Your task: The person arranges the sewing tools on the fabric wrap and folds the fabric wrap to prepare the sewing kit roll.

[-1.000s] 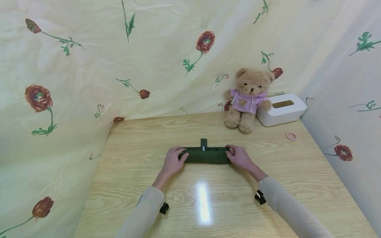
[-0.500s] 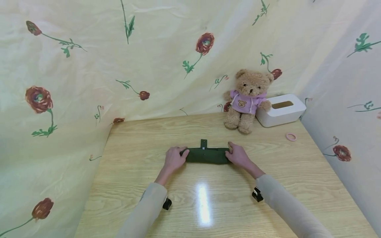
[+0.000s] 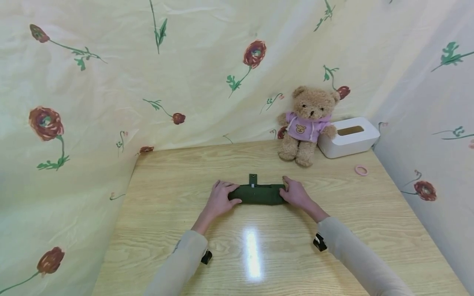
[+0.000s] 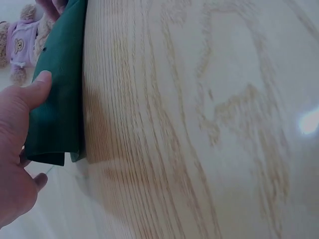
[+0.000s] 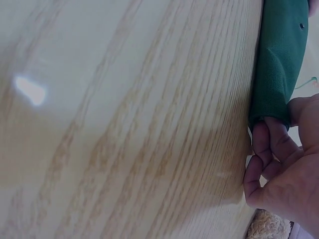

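A dark green folded fabric bundle (image 3: 259, 195) lies crosswise on the wooden table. From its far edge sticks out a short tab with a snap (image 3: 253, 179). My left hand (image 3: 221, 199) holds its left end, thumb toward the near side and fingers toward the far edge. In the left wrist view, the thumb (image 4: 42, 84) presses on the green fabric and layered edges show at the open end. My right hand (image 3: 297, 193) grips the right end. Seen from the right wrist, some fingertips (image 5: 261, 137) are tucked at the bundle's end, partly hidden by the cloth.
A teddy bear (image 3: 308, 127) in a purple hoodie sits at the back right, against a white tissue box (image 3: 352, 142). A pink ring (image 3: 361, 170) lies in front of the box. Flower-patterned cloth (image 3: 207, 74) hangs behind the table (image 3: 166, 172) and at its sides.
My left hand has shifted slightly right along the bundle, its thumb now lower on the near side. Less of the layer behind the front fold shows. The right hand has barely moved.
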Demonstrator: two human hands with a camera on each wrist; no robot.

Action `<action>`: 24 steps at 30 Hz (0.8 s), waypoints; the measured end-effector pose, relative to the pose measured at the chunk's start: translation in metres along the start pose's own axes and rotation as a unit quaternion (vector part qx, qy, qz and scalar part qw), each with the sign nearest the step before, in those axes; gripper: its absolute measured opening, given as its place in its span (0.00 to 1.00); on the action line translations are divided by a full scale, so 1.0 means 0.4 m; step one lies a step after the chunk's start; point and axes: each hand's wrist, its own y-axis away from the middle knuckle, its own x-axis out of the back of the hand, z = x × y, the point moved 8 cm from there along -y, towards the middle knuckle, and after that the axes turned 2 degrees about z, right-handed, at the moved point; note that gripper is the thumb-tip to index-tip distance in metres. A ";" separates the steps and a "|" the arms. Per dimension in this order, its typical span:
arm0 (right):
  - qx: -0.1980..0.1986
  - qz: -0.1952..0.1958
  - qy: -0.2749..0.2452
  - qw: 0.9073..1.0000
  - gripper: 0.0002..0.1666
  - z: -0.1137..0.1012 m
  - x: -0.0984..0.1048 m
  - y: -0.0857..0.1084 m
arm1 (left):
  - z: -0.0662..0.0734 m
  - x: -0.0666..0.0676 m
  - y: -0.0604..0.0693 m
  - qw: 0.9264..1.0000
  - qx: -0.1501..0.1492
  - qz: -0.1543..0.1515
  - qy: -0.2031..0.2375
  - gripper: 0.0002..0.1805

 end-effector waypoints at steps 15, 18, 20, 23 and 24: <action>-0.003 0.011 0.001 1.000 0.35 0.006 -0.003 0.001 | 0.002 -0.004 -0.022 0.999 0.004 -0.007 0.050 0.09; 0.002 0.021 0.004 1.000 0.35 0.003 -0.001 0.002 | -0.007 -0.010 -0.023 0.998 0.031 -0.021 0.044 0.12; 0.003 0.027 0.008 1.000 0.35 0.001 0.000 0.003 | -0.012 -0.015 -0.022 0.998 0.050 -0.030 0.034 0.15; 0.003 0.032 0.013 0.999 0.36 -0.001 0.001 0.003 | -0.015 -0.017 -0.024 0.997 0.066 -0.028 0.003 0.18; 0.002 0.032 0.014 0.999 0.36 -0.001 0.001 0.004 | -0.014 -0.015 -0.025 0.997 0.067 -0.022 -0.012 0.18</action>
